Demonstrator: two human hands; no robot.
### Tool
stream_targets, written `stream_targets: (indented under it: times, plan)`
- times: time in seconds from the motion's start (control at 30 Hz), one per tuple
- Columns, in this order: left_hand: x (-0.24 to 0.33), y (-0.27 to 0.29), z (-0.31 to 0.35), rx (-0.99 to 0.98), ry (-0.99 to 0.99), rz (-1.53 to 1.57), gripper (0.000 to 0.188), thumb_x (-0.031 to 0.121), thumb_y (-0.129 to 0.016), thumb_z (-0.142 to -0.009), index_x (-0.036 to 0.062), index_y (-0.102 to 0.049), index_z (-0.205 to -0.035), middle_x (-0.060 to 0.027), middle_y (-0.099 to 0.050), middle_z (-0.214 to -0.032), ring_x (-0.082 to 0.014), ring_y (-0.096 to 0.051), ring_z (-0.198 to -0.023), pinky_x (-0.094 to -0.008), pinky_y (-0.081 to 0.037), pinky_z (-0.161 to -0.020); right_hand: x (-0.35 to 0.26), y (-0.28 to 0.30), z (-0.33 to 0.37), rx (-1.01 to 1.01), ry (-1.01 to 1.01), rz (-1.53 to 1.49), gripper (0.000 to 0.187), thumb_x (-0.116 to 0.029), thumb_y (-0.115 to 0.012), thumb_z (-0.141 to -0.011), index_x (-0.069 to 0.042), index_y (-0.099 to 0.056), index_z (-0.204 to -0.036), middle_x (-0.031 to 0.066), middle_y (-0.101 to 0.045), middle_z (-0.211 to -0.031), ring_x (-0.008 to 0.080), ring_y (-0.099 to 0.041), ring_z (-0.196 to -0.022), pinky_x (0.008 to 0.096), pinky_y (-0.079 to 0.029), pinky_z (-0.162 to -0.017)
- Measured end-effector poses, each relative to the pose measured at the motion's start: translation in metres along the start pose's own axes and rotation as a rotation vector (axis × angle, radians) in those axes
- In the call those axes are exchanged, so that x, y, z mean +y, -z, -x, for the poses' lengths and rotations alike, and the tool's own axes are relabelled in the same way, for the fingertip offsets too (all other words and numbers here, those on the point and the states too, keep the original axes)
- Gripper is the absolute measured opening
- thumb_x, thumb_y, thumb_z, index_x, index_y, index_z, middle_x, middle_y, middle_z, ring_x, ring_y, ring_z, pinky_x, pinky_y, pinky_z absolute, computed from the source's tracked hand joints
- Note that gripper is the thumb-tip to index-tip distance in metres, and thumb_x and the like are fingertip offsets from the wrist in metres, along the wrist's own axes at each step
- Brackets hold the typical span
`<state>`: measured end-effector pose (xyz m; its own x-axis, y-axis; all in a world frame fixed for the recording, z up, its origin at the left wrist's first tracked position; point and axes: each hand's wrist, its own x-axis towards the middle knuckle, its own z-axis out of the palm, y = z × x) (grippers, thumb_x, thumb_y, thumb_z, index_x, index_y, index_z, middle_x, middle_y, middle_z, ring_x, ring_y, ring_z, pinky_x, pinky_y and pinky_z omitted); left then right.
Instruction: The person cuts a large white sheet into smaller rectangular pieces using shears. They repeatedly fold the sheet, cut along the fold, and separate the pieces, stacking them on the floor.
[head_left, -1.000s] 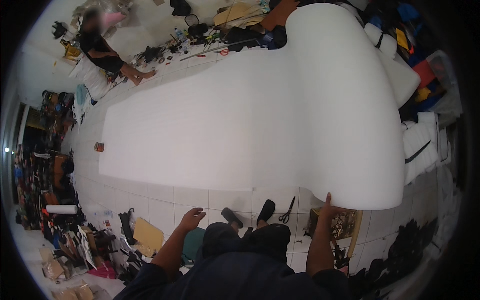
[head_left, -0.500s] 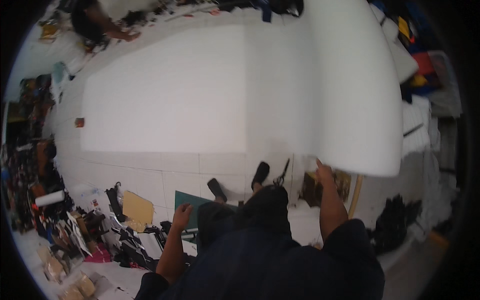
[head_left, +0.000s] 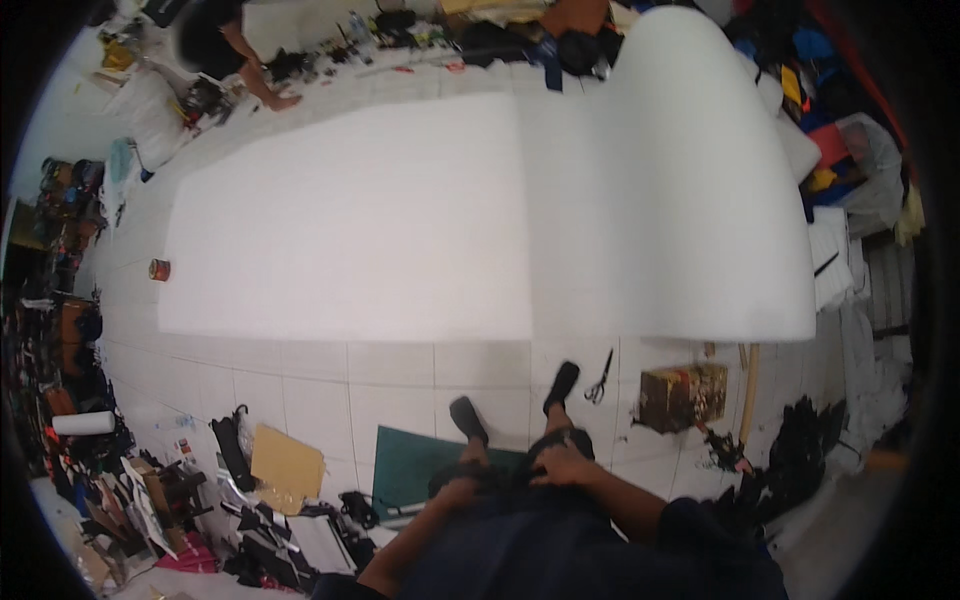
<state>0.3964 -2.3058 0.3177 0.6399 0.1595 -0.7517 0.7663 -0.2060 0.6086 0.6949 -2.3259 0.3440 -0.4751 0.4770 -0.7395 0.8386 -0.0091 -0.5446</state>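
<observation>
A large white foam sheet [head_left: 350,220] lies spread over the tiled floor, its right end rising into a thick roll [head_left: 720,200]. Both my hands are apart from it. My right hand [head_left: 562,465] rests on my right knee, fingers stretched out and holding nothing. Against my left thigh lies my left hand [head_left: 458,491], also empty as far as I can see, its fingers only partly visible. Black-handled scissors [head_left: 598,385] lie on the tiles to the right of my feet, between the sheet and me.
Right of the scissors stands a brown-taped box [head_left: 684,396] beside a wooden stick [head_left: 749,395]. A green mat [head_left: 420,468] lies by my feet, with a tan board [head_left: 287,468] to its left. A small tin [head_left: 159,270] sits at the sheet's left edge. Another person's hand [head_left: 283,101] reaches down far left.
My right hand has come away from the near edge of the foam roll onto my knee. My left hand has moved right onto my thigh. The scissors and box show more fully.
</observation>
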Motion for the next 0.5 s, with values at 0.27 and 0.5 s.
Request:
stream_targets:
  times: [0.27, 0.5]
  plan:
    - [0.001, 0.007, 0.023, 0.039, 0.089, 0.073, 0.035, 0.032, -0.054, -0.089, 0.0108, -0.066, -0.114, -0.0174, -0.065, -0.115, -0.0376, -0.061, -0.106, -0.0450, -0.049, -0.090, -0.030, -0.028, -0.027, 0.001, -0.018, 0.001, 0.033, -0.042, -0.057, -0.089, -0.014, -0.066, -0.102, 0.0148, -0.069, -0.095, 0.0355, -0.064, -0.097, 0.0552, -0.043, -0.093]
    - [-0.013, -0.014, -0.032, -0.272, -0.245, 0.139, 0.034, 0.028, -0.059, -0.089, 0.0060, -0.062, -0.114, -0.0218, -0.066, -0.105, -0.0367, -0.064, -0.098, -0.0428, -0.051, -0.083, -0.024, -0.012, -0.011, -0.154, 0.340, -0.176, 0.028, -0.032, -0.052, -0.091, -0.007, -0.061, -0.098, 0.0192, -0.068, -0.092, 0.0381, -0.065, -0.088, 0.0474, -0.050, -0.077]
